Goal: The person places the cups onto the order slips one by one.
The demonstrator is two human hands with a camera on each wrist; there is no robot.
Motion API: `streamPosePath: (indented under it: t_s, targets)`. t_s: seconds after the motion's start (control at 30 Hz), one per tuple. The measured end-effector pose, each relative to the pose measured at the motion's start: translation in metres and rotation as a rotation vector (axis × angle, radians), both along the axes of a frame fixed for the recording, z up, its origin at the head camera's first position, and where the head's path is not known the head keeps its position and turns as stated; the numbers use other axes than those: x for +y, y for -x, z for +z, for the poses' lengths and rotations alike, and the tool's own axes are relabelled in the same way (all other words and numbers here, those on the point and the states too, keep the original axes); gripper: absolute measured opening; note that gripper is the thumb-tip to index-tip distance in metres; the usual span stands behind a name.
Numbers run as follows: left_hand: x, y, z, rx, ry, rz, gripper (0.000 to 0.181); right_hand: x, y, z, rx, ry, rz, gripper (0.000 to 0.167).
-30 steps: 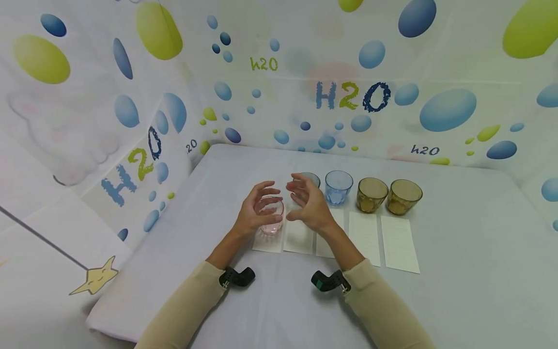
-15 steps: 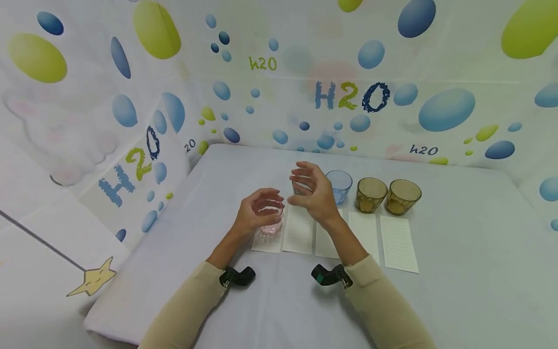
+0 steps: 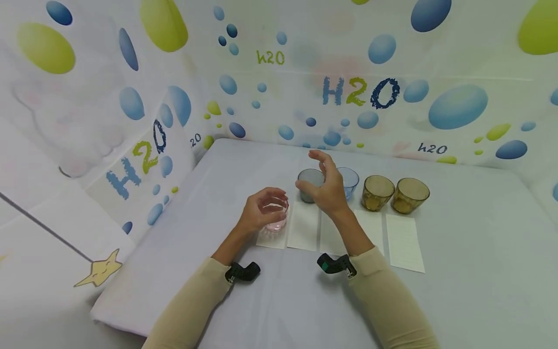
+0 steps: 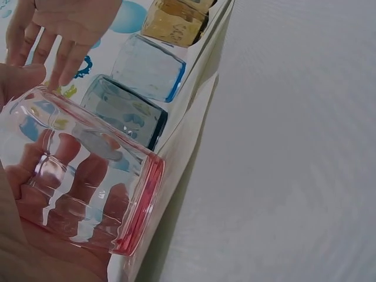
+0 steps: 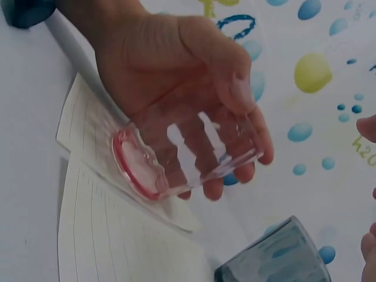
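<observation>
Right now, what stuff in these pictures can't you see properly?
Head view: some of the pink glass, behind the left hand's fingers.
Head view: part of the blue glass, behind the right hand.
Head view: any writing on the far right sheet, too small to tell.
Left wrist view: the farther amber glass, cut off by the top edge.
Right wrist view: the bluish-grey glass, cut off by the bottom edge.

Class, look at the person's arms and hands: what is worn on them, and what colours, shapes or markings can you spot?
The left sleeve and right sleeve are plain beige, ending short of the wrists. Near each cuff sits a small, black, bent wrist camera; the right one shows a green patch. Both hands are gloveless.
</observation>
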State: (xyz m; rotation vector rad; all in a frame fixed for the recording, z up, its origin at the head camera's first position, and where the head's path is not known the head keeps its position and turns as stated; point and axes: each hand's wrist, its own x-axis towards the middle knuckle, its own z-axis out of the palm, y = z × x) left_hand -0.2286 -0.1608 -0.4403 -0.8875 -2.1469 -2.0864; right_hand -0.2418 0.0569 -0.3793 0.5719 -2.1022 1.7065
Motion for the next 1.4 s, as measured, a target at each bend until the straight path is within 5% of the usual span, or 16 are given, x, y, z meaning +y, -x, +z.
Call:
streamPosePath:
  t_s: [0.17,0.5,1.4]
  targets:
    - [0.002,0.0,0.001,0.001,0.01,-0.002,0.053,0.005,0.003,-0.006,-0.047,-0.08,-0.052,0.075]
    - [0.001,-0.002,-0.002,-0.006,0.007,0.021,0.053,0.001,0.009,-0.018,-0.158,-0.074,-0.028,0.082]
    - [-0.001,-0.001,-0.003,-0.017,0.007,0.009,0.052,0.004,0.012,-0.024,-0.163,-0.053,-0.018,0.078]
